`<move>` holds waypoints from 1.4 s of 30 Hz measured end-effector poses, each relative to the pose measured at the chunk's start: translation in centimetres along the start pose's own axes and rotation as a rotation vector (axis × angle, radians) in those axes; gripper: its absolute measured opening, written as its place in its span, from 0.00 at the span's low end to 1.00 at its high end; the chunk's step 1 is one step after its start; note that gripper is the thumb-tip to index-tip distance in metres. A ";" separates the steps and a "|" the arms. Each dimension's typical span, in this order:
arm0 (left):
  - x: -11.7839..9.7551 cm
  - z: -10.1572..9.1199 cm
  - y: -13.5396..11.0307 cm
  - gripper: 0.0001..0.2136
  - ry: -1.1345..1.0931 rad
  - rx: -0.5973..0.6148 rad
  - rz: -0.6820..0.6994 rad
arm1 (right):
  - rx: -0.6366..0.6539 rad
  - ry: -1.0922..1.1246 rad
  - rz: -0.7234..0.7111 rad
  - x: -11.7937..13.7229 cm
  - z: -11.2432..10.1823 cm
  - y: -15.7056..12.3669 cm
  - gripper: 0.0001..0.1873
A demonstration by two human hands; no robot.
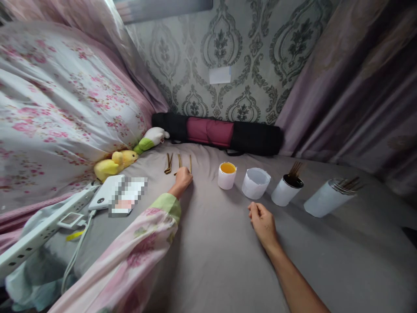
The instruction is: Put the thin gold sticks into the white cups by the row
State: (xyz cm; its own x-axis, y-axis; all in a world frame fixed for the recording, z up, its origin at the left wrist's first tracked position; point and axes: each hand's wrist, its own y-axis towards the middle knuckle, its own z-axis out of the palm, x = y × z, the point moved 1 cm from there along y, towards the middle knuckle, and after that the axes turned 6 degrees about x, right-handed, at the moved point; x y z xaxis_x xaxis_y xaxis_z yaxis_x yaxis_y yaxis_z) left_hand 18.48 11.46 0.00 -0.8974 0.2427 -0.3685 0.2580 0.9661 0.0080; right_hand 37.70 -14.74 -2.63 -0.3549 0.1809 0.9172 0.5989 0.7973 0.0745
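Observation:
My left hand (183,178), in a floral sleeve, reaches forward and is closed on a thin brown stick (190,164) lying on the grey sheet (208,261). Two more brown sticks (168,163) lie just left of it. My right hand (260,219) rests on the sheet with fingers loosely curled and nothing visible in it. Ahead stand a white cup with yellow contents (227,175), an empty white cup (256,183), a white cup holding brown sticks (287,189) and a white cup with metal sticks (327,198).
A black and maroon roll bag (217,132) lies against the patterned wall. Plush toys (114,163), a white device (106,191) and a power strip (42,226) sit at the left beside a floral quilt (58,108). Curtains hang at the right.

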 end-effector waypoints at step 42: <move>-0.2 -0.7 -0.4 0.13 -0.060 0.031 -0.048 | 0.011 -0.006 -0.015 0.1 0.0 0.0 0.23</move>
State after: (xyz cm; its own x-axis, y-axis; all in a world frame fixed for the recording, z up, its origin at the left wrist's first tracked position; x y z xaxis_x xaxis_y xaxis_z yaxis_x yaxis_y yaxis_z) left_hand 18.30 11.10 0.74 -0.8860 0.1899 -0.4231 0.2274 0.9730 -0.0395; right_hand 37.67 -14.78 -2.54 -0.3684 0.1722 0.9136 0.5858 0.8061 0.0843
